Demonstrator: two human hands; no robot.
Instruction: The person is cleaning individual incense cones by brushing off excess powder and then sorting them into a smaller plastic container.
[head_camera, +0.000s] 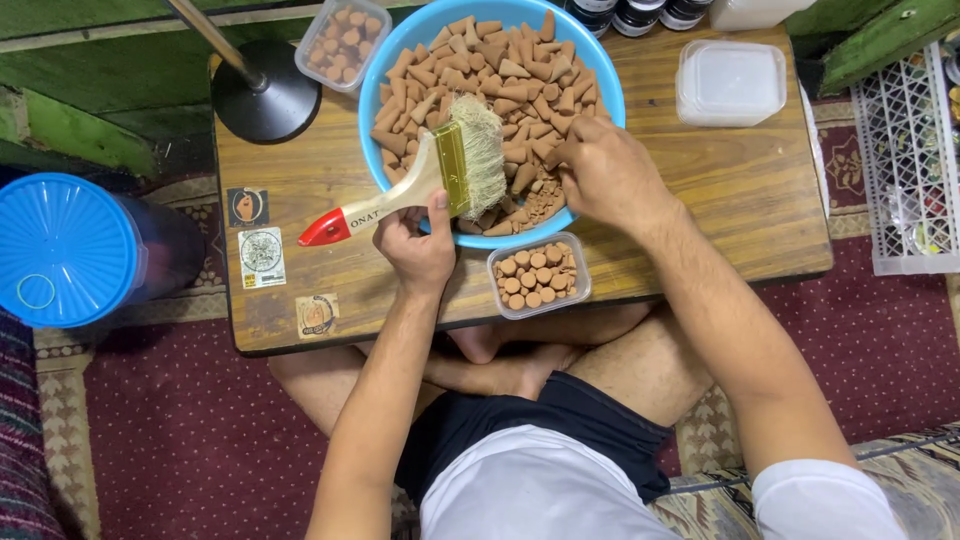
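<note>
My left hand (418, 245) grips a wide paintbrush (430, 175) by its pale wooden handle with a red tip; the bristles lie over the brown cones. A blue round basin (385, 70) on the low wooden table (740, 200) is piled with brown cone-shaped pieces (480, 70). My right hand (600, 175) reaches into the basin's right side, fingers closed among the cones; what it pinches is hidden. A small clear box (540, 275) with cones standing upright sits at the table's near edge, between my hands.
A second clear box of cones (343, 40) stands at the back left beside a black round stand base (265, 95). An empty lidded clear container (730, 82) sits at the back right. A blue-lidded jar (65, 250) stands on the carpet at left, a white rack (910, 160) at right.
</note>
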